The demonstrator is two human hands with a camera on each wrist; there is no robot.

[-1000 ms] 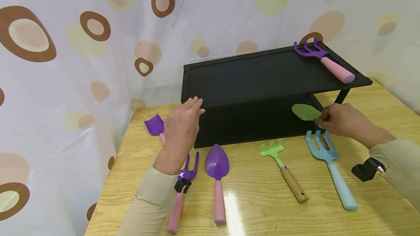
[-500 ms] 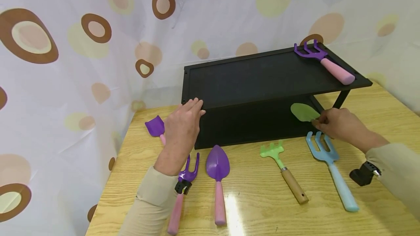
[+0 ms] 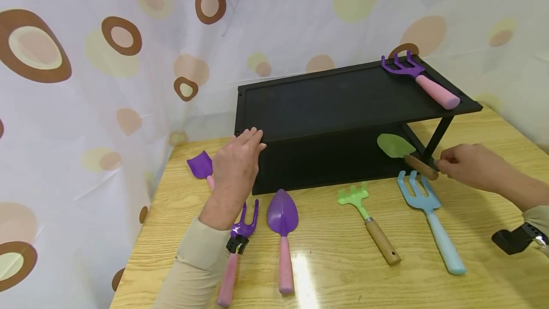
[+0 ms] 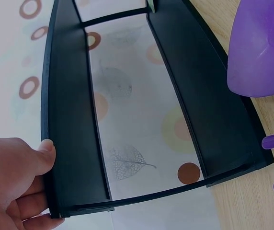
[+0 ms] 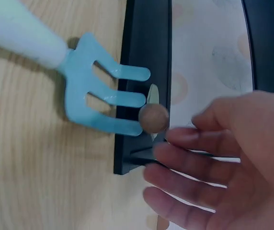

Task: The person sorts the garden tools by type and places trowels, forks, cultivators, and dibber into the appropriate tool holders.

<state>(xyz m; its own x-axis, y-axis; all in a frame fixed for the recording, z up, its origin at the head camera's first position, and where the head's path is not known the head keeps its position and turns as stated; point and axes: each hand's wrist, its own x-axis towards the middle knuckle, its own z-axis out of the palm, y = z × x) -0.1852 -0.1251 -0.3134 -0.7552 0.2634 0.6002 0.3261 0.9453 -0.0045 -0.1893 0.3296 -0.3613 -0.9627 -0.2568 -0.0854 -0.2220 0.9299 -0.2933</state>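
Observation:
My left hand (image 3: 237, 178) grips the near left corner of a black two-tier shelf (image 3: 317, 104); in the left wrist view its thumb (image 4: 46, 153) lies on the edge and the other fingers bend round the side. A green hand trowel (image 3: 395, 146) with a wooden handle rests on the lower tier at the right end. Just right of the handle end is my right hand (image 3: 476, 168), fingers loosely bent and holding nothing. In the right wrist view the handle's round end (image 5: 154, 118) sits a little off those fingertips.
A purple hand rake (image 3: 424, 82) lies on the top tier's right end. On the table in front are a light blue fork (image 3: 433, 223), a small green rake (image 3: 373, 228), a purple trowel (image 3: 283, 232) and a purple fork (image 3: 233, 261). A purple shovel (image 3: 200, 165) lies left.
My right hand has let go of the green trowel and drawn back to the right, leaving it on the lower tier. The left hand stays on the shelf corner.

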